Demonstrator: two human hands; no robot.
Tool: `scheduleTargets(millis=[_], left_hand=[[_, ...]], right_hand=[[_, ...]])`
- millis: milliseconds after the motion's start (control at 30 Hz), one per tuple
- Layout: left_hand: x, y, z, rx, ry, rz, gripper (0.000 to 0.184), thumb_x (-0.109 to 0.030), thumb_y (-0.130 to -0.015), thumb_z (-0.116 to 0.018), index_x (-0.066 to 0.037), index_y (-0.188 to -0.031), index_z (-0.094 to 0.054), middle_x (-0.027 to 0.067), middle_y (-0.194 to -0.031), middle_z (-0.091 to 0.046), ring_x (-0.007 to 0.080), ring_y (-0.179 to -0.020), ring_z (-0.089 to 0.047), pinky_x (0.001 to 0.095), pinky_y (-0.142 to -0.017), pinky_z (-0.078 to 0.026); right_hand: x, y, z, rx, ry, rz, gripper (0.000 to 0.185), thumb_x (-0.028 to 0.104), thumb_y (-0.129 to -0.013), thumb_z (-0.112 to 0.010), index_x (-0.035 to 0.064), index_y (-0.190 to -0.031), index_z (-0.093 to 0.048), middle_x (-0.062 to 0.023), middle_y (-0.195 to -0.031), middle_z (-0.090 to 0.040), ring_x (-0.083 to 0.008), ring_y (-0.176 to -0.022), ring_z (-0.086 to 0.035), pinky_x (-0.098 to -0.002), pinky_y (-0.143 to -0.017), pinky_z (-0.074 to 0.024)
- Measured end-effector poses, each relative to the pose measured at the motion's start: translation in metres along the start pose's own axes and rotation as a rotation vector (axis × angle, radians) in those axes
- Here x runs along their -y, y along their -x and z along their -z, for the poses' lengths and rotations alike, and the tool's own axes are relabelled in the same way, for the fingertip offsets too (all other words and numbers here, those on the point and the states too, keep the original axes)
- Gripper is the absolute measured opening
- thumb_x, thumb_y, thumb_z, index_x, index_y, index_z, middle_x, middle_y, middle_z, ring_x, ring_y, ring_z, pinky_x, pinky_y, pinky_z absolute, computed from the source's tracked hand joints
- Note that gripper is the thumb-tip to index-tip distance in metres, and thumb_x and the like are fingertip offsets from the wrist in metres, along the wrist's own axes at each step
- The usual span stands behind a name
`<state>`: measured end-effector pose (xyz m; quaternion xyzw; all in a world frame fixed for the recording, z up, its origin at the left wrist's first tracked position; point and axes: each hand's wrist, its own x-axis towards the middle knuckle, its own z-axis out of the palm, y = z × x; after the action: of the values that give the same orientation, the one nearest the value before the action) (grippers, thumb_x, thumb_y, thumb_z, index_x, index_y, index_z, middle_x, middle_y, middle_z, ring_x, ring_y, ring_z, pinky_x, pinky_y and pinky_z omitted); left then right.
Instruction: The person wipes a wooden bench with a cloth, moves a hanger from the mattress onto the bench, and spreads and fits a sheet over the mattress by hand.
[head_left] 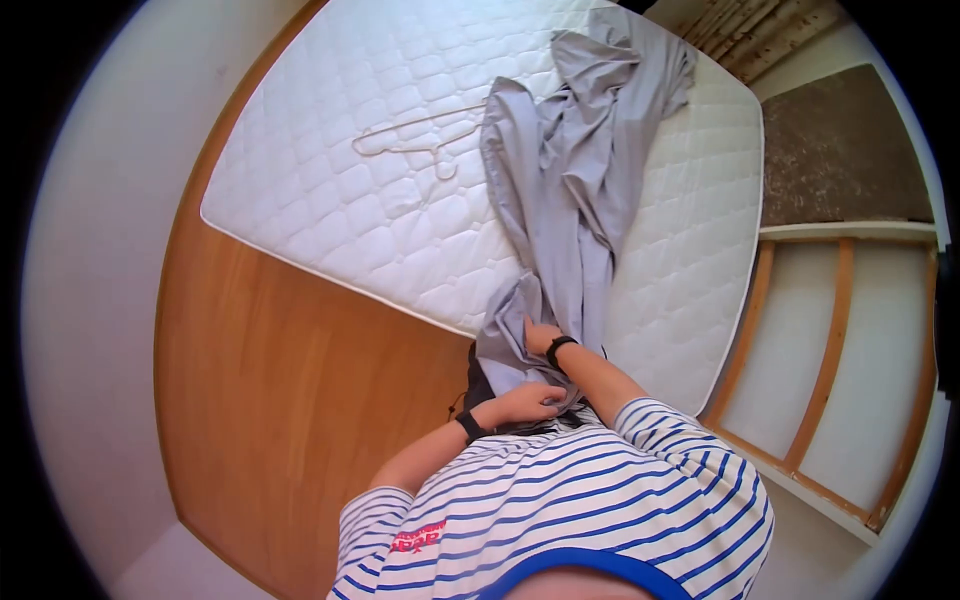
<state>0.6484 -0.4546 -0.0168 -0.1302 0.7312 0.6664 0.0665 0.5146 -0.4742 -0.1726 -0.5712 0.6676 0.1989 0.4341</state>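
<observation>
A long piece of grey cloth [575, 205] runs in folds from the far side of the white quilted mattress [330, 190] down to my waist; its kind is not plain. My right hand [542, 338] is closed on the cloth near the mattress's front edge, with a dark band on the wrist. Closer to my body, my left hand [528, 402] has its fingers curled on the near end of the cloth, and its wrist also wears a dark band. A pale clothes hanger [410, 146] lies on the mattress left of the cloth, its hook towards me.
Wooden flooring [290, 400] stretches along the left below the mattress. On the right stands a wooden slatted frame [828, 360] with pale panels, beside a dark brown board [845, 150]. A patterned curtain [750, 30] hangs at the far right, and a white wall [90, 300] rises at left.
</observation>
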Motion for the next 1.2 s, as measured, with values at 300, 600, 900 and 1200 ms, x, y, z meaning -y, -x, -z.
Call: scheduleTargets(millis=[300,600,900,1200], left_hand=[[0.070,0.060,0.020,-0.171,0.571,0.204,0.019,-0.018,-0.073,-0.050,-0.002,-0.081,-0.057,0.0077,-0.072,-0.058,0.0121,-0.069,-0.054,0.0232,-0.065,-0.042],[0.108,0.125,0.062,-0.428,0.011,0.603,0.033,-0.020,-0.072,-0.050,-0.003,-0.101,-0.052,0.0165,-0.098,-0.057,0.0275,-0.091,-0.055,0.0319,-0.078,-0.042],[0.140,0.118,0.127,-0.385,-0.132,0.601,0.037,-0.025,-0.079,-0.047,-0.001,-0.107,-0.048,0.0191,-0.100,-0.055,0.0285,-0.094,-0.053,0.0316,-0.080,-0.041],[0.058,-0.047,0.183,-0.284,0.626,-0.147,0.043,-0.024,-0.087,-0.039,0.000,-0.122,-0.033,0.0103,-0.116,-0.044,0.0195,-0.102,-0.045,0.0306,-0.086,-0.038]], right_hand=[[-0.020,-0.046,-0.006,-0.706,-0.375,-0.039,0.041,0.023,-0.069,-0.056,-0.0058,-0.096,-0.044,-0.0278,-0.092,-0.046,-0.0425,-0.089,-0.047,-0.0418,-0.077,-0.0409],[0.003,-0.088,0.057,-0.507,-0.599,-0.392,0.041,0.018,-0.073,-0.048,-0.0107,-0.100,-0.039,-0.0312,-0.098,-0.050,-0.0382,-0.093,-0.051,-0.0396,-0.081,-0.0401],[0.046,0.010,0.051,-0.815,-0.830,0.186,0.023,0.024,-0.085,-0.040,0.0028,-0.084,-0.050,-0.0221,-0.076,-0.055,-0.0377,-0.072,-0.053,-0.0425,-0.059,-0.0396],[0.107,0.203,0.115,-0.857,-0.571,0.815,0.011,0.014,-0.078,-0.050,0.0097,-0.086,-0.057,-0.0084,-0.062,-0.054,-0.0274,-0.055,-0.050,-0.0339,-0.052,-0.0393]])
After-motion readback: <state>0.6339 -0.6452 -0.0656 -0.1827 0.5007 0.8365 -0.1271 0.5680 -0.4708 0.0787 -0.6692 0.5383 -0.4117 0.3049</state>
